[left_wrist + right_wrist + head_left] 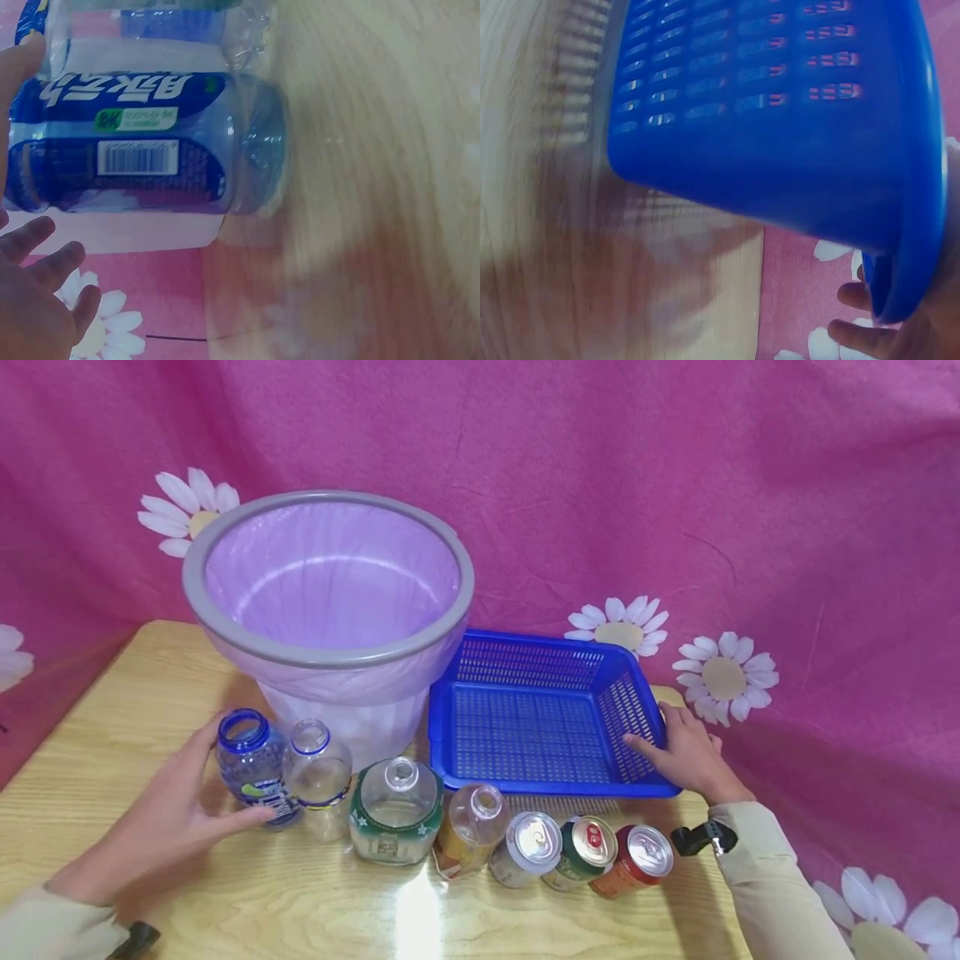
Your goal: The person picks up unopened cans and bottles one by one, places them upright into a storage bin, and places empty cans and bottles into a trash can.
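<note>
At the left end of a row of containers stands a blue-tinted plastic bottle (258,768) without a cap. My left hand (161,810) is spread around it, thumb in front and fingers behind. In the left wrist view, those fingers (56,262) are apart from the bottle's labelled side (142,142). On the right, my right hand (693,752) grips the right rim of a blue plastic basket (525,714), thumb over the inside. Seen from the right wrist, its fingers (862,337) sit below the basket's rim (922,187), partly hidden.
A large bin (330,652) with a purple liner stands behind the bottles. Rightward along the row come a clear bottle (318,777), a green-labelled bottle (396,818), an orange-labelled bottle (468,835), a white can (525,852), a green can (581,852) and a red can (633,864).
</note>
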The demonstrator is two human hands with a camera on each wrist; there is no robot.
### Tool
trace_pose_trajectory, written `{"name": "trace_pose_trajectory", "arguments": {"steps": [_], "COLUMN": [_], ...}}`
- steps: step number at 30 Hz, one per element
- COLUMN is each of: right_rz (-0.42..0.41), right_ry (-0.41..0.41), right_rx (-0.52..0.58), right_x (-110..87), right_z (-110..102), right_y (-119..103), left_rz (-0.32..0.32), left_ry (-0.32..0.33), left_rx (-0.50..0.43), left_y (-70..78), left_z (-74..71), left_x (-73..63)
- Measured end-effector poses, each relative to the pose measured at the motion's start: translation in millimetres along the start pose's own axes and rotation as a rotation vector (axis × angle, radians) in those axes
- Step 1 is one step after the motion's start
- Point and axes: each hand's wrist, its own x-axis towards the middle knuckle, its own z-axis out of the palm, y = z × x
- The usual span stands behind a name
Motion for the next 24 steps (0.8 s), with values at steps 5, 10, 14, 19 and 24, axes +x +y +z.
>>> {"name": "trace_pose_trajectory", "arguments": {"steps": [5,10,14,19,24], "right_rz": [0.010,0.006,0.010,0.016,-0.013], "right_ry": [-0.025,-0.032,-0.025,-0.019,-0.013], "right_rx": [0.002,0.019,0.017,0.015,0.045], "right_x": [3.7,3.9,3.9,5.0,7.2], "right_z": [-1.8,0.7,4.0,6.6,10.2], "right_y": [-1.5,-1.1,-1.3,-2.7,-1.1], "left_rz": [-0.034,-0.074,-0.076,-0.122,-0.140], "left_ry": [-0.003,0.018,0.049,0.053,0.069], "left_rx": [0.000,-0.058,-0.083,-0.135,-0.150], "left_y": [3.4,4.9,3.7,3.8,2.8], "left_z": [5.2,10.5,16.5,23.5,28.5], "left_x": [1.1,0.1,-1.7,-5.6,-6.1]}}
